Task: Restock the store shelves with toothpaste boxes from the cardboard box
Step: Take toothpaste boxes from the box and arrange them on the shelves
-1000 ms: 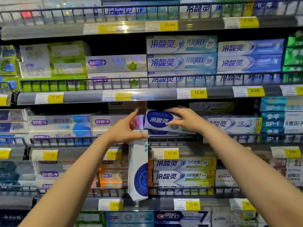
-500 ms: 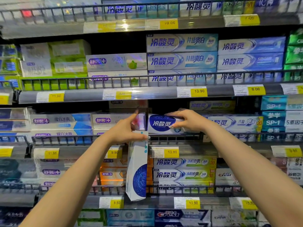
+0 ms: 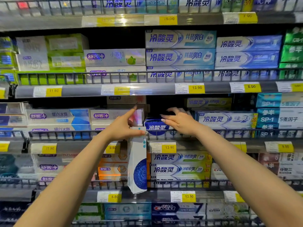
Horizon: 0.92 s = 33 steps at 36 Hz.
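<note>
My left hand (image 3: 124,126) is shut on the top end of a white toothpaste box with a blue circle (image 3: 137,163). That box hangs upright in front of the middle shelf rail. A second box with a dark blue end (image 3: 155,126) lies on the middle shelf (image 3: 188,134) behind the wire rail, in a gap between stacks. My right hand (image 3: 178,121) hovers just over it, fingers spread, thumb tip at its top edge. The cardboard box is out of view.
Stacked toothpaste boxes fill every shelf: white and purple ones (image 3: 105,116) left of the gap, blue ones (image 3: 226,119) to its right. Wire rails (image 3: 114,75) front each shelf, with yellow price tags (image 3: 168,147) below. A dark space lies above the placed box.
My right hand lowered the dark blue box behind the rail onto the shelf and loosened its fingers from it. My left hand kept hold of the hanging box.
</note>
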### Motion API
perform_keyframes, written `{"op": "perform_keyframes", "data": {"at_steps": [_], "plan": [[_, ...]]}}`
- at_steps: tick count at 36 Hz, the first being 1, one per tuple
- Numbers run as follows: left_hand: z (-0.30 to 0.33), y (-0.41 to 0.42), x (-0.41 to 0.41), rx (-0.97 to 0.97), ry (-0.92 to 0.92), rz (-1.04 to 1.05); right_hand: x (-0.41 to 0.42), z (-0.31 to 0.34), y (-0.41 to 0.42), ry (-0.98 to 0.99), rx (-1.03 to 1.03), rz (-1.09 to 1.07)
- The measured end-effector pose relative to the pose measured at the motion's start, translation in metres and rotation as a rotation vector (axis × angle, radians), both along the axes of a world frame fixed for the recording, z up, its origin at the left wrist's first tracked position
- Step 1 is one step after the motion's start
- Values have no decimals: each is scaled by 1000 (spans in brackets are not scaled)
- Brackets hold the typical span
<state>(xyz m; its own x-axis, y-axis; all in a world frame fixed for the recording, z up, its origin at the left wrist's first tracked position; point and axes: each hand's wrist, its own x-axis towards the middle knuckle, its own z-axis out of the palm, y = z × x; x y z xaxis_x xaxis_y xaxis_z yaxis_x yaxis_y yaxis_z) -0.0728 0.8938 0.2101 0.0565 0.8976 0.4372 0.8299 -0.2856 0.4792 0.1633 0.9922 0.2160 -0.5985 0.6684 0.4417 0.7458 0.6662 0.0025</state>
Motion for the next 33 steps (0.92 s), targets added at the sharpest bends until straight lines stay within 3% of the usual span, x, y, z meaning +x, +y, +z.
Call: {"op": "perform_keyframes", "data": {"at_steps": [5, 10, 13, 17, 19, 23, 27, 33], "plan": [[-16, -10, -9, 85, -217, -58, 15, -15, -21, 286, 52, 147], [-15, -11, 9, 159, -498, -126, 13, -32, -54, 274, -35, 228], [-12, -9, 29, 212, -533, -78, 11, -39, -75, 286, -171, 236], [-4, -10, 46, 239, -528, 2, 12, -53, -90, 99, -165, 82], [-1, -11, 51, 246, -443, 55, 17, -53, -90, 208, -230, 87], [-1, -15, 47, 88, -559, -11, 42, -41, -88, 474, -326, 113], [-7, -21, 37, -70, -483, -118, 62, -21, -90, 679, -516, 172], [-15, -35, 40, -173, -603, -277, 71, -7, -87, 742, -530, 163]]}}
